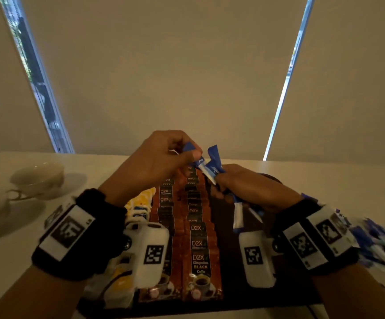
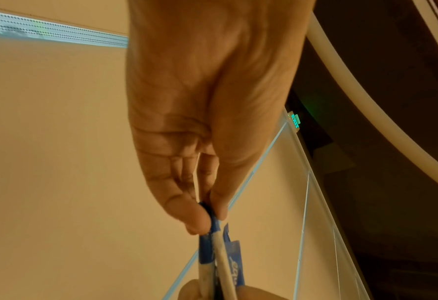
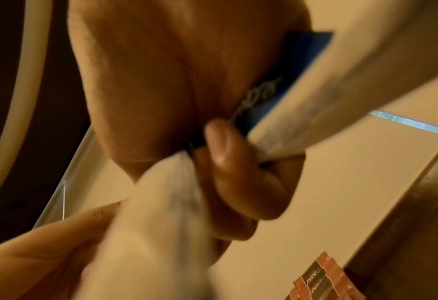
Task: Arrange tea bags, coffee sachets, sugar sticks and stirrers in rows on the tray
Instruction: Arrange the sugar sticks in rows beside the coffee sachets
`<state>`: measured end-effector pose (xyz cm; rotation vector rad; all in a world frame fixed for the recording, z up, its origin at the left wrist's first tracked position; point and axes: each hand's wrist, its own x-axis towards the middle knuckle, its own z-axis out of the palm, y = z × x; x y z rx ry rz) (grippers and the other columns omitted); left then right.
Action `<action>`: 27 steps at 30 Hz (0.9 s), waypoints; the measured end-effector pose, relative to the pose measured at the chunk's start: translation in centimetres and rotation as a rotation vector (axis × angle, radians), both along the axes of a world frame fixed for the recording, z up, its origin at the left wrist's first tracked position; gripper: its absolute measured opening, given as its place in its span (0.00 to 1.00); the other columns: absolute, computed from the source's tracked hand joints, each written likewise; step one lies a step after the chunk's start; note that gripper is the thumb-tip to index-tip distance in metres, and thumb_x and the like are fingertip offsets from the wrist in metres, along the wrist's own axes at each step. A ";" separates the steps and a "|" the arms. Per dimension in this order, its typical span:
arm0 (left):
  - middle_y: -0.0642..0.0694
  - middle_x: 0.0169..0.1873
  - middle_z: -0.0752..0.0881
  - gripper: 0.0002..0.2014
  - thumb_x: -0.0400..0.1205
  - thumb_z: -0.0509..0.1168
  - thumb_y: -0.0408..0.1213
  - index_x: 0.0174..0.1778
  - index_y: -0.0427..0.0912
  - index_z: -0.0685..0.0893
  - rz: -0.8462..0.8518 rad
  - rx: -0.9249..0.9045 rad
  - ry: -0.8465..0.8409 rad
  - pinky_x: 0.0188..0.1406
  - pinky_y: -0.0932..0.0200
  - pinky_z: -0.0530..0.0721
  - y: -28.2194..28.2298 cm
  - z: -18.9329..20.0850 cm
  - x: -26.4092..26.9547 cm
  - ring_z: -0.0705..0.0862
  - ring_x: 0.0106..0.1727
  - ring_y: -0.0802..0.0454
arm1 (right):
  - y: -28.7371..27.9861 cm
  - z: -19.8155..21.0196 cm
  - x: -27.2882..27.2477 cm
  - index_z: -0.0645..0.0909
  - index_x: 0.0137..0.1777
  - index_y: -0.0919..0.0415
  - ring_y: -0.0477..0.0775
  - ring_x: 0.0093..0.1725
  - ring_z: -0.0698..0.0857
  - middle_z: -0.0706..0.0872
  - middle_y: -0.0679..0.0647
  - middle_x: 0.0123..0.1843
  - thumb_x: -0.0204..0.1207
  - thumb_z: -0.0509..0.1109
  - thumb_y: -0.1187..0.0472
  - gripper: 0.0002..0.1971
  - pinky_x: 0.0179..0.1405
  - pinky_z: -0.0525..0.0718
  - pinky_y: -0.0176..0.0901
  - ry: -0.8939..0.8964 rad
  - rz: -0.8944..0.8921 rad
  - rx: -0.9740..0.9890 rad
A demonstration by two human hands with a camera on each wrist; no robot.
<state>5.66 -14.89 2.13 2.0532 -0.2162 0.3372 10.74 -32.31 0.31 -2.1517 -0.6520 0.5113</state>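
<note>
Two hands work a bunch of blue-and-white sugar sticks (image 1: pixel 210 168) above the far end of a dark tray (image 1: pixel 230 268). Count in the bunch can't be told; at least 3 ends show in the head view. On the tray lie 2 overlapping rows of brown coffee sachets (image 1: pixel 198 238), running near to far; each row is too densely lapped for an exact count. Left of them sits 1 row of yellow-and-white tea bags (image 1: pixel 141 204), partly hidden by the wrist camera. A loose heap of more sticks (image 1: pixel 380 245) lies off the tray at right, blurred, uncounted. 2 cups (image 1: pixel 38 179) w/ saucers stand far left on the white table (image 1: pixel 325 178).

L hand (image 1: pixel 161 157): fingers curled, thumb and forefinger pinching the blue top of one stick; the L wrist view shows the pinch right at the tip. R hand (image 1: pixel 251 186): closed around the mid-lengths of the bunch, stick ends poking out both above and below the fist; R wrist view shows a finger (image 3: pixel 228 146) hooked over the white wrappers.

Both hands are raised off the tray, nearly touching each other. Right of the sachet rows a bare dark strip of tray runs near to far. The tray's near edge sits close to the table's near edge; behind the table hang pale blinds (image 1: pixel 175 65)
</note>
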 end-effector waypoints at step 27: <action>0.39 0.43 0.88 0.03 0.80 0.68 0.34 0.43 0.39 0.87 0.030 -0.191 -0.026 0.37 0.59 0.89 -0.4 -0.8 0.2 0.89 0.44 0.50 | -1.1 0.3 0.3 0.80 0.44 0.64 0.42 0.17 0.66 0.83 0.65 0.42 0.61 0.75 0.52 0.17 0.14 0.67 0.30 0.145 -0.097 0.466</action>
